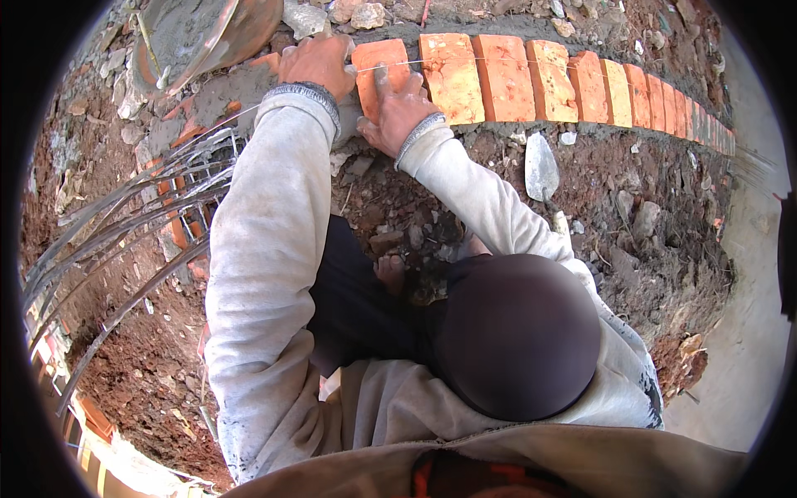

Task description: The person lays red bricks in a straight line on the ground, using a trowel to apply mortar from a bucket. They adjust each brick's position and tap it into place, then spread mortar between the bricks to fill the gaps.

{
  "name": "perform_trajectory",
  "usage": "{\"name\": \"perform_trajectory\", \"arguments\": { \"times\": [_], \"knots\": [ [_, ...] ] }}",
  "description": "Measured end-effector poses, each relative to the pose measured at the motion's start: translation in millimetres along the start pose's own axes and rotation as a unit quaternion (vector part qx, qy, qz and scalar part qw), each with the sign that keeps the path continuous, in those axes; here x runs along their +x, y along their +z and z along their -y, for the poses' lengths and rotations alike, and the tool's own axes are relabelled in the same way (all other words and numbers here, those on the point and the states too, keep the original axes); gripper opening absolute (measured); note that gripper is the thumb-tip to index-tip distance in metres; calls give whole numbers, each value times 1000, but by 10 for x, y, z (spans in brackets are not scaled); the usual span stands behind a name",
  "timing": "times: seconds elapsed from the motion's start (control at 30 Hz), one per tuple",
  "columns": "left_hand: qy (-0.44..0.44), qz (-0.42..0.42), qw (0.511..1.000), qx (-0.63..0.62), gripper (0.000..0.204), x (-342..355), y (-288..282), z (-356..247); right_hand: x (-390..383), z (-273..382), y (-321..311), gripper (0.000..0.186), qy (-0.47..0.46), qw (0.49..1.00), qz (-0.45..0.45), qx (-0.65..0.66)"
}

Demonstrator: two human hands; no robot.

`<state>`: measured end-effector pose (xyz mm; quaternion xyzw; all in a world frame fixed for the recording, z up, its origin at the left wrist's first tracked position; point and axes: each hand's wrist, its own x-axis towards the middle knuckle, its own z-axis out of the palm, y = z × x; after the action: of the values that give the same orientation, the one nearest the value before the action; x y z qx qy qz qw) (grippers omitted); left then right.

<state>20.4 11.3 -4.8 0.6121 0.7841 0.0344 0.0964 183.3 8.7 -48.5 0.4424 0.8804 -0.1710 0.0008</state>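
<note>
Step in hand, as judged: positioning the end brick of a course against a guide line.

Left hand (320, 68): curled at the left edge of the rectangular orange-red clay brick (372, 55); whether it clamps the brick or only touches it cannot be told. The brick lies at the left end of the curved row, beneath a thin pale string line (398, 64). Right hand (397, 114): just beside the left but apart from it, fingers spread over the brick's near part; a firm clamp cannot be confirmed. The next move likely calls for easing the brick square to its neighbour, level with the string, without deflecting the string.

Count, left to right:
- Thin grey metal rods (137, 195): one bundle; overlapping, not countable.
- Round brown-rimmed basin holding grey wet mortar (202, 50): one.
- String: one.
- Brick at the hands: one; to its right, at least eight orange bricks (452, 83), the far ones merging.
- Pointed grey metal trowel blade (542, 168): one, lying on the soil near the row.
</note>
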Motion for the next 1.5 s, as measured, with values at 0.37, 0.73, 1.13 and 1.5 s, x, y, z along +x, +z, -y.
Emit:
{"name": "perform_trajectory", "arguments": {
  "times": [0.37, 0.73, 1.13, 1.5],
  "knots": [
    [-241, -23, 935, -259, 73, -1034, 395, -593, -2108, -1990, -273, 69, 174, 973, -146, -34],
    [-184, 14, 957, -224, 95, -853, 745, -815, -3039, -2857, -89, 67, 315, 930, 83, 168],
    [-245, -23, 939, -242, 111, -764, 653, -965, 318, -904, -1158, 33, -203, 854, -190, 439],
    [-274, 1, 924, -265, 105, -596, 558, -833, -925, -1493, -999, 27, 98, 891, -159, 413]
  ]
}}
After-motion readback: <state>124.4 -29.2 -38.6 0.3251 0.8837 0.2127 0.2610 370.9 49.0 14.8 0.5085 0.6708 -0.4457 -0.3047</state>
